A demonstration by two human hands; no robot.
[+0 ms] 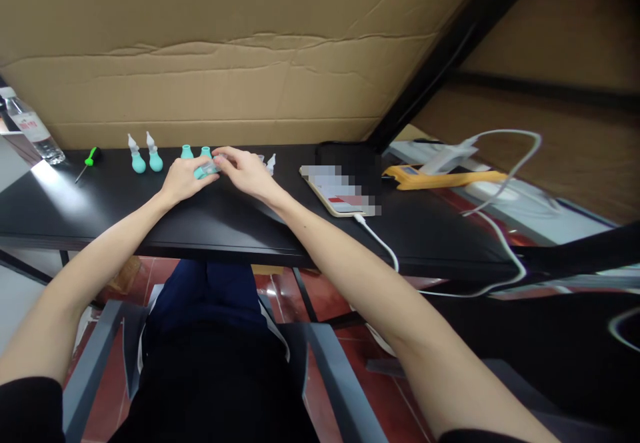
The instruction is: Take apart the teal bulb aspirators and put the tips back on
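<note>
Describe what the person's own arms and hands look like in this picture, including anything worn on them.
Both forearms are bare from above the elbow down to the wrist. A dark, black-looking sleeve edge shows at the upper left arm and at the upper right arm, at the bottom of the picture. The left hand and right hand wear no gloves. No watch or bracelet shows at either wrist; rings cannot be made out.

A makeshift workbench: black table [250, 216], cardboard backdrop [225, 49], charging phone [340, 193].
</note>
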